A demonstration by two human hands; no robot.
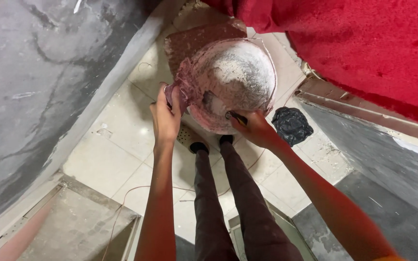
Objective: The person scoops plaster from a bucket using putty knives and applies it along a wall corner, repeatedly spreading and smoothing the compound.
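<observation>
Both hands, left (166, 116) and right (252, 126), on plaster-caked pan (233, 82) rim.

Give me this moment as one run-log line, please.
left hand: grips bucket rim | right hand: holds tool at plaster-caked pink bucket | below: tiled floor

Floor (131, 125): pale square tiles, dusty, with white specks and crumbs toward the right. Lying on it: a crumpled black plastic bag (292, 125) near the right wall; a thin reddish wire (122, 203) trailing across the tiles; a reddish-brown flat slab (194, 41) at the top; two feet in patterned slippers (188, 137).
</observation>
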